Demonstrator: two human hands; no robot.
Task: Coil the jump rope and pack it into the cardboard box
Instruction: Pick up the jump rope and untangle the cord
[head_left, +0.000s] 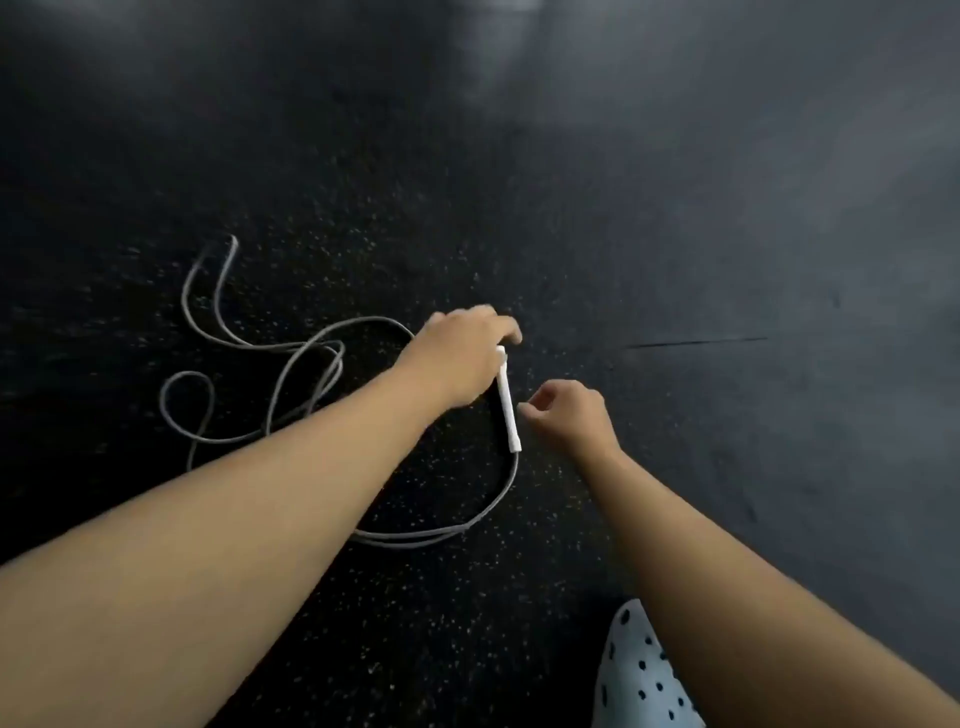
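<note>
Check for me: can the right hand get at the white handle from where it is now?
Probably yes. The right hand hovers just beside the white handle, nothing between them; the left hand grips only its upper end, leaving the lower part free.

Floor (597, 545): dark, pale-flecked, under me. On it: 1 grey jump rope (291, 374), sprawled in loose loops at my left.

Head camera looks steeply down at the floor (675, 234).
</note>
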